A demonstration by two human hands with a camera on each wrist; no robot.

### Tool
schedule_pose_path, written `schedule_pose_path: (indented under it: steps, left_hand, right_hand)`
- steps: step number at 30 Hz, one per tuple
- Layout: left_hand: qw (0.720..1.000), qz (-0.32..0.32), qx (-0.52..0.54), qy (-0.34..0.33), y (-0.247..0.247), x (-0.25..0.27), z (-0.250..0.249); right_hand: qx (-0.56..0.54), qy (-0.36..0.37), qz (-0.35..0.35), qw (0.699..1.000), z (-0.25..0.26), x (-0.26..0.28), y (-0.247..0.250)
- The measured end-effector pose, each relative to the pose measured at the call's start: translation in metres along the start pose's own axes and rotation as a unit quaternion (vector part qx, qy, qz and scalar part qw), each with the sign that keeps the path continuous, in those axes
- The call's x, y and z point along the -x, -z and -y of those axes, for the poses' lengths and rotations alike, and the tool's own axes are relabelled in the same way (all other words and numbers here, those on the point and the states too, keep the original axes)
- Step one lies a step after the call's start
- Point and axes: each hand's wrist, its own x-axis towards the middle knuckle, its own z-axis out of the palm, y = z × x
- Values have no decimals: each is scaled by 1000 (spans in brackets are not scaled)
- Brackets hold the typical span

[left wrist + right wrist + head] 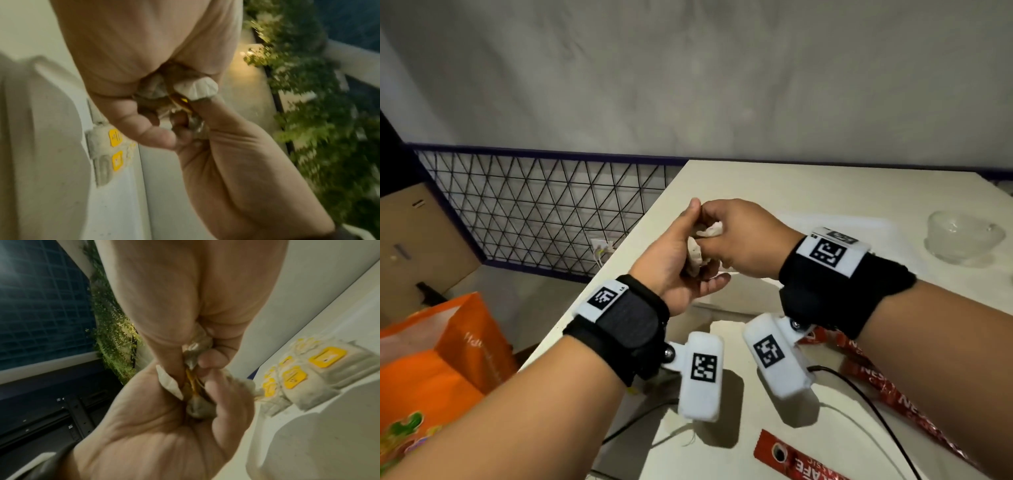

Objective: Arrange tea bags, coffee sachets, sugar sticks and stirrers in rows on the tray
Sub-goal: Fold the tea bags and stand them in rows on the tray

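Observation:
Both hands are raised together above the white table (808, 192). My left hand (678, 260) and right hand (743, 240) grip a small bunch of crumpled white tea bags (709, 232) between them. In the left wrist view the tea bags (196, 88) bulge out between the left hand (144, 65) above and the right hand (236, 162) below. In the right wrist view a yellow tag shows among the held tea bags (197, 344). Several tea bags with yellow tags (308, 378) lie on the white tray (726, 301) below. Red coffee sachets (893, 387) lie at the right.
A clear glass bowl (962, 236) stands at the far right of the table. A black cable (866, 397) runs across the near part. Left of the table are an orange bag (448, 342), a cardboard box (414, 240) and a wire mesh panel (534, 212).

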Motion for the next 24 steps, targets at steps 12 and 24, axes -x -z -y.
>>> schedule_pose_path:
  steps: [12, 24]
  left_hand:
    - [995, -59, 81, 1, 21, -12, 5]
    - [965, 73, -183, -171, 22, -5, -6]
  right_hand:
    - [-357, -102, 35, 928, -17, -1, 11]
    - [-308, -68, 135, 939, -19, -8, 35]
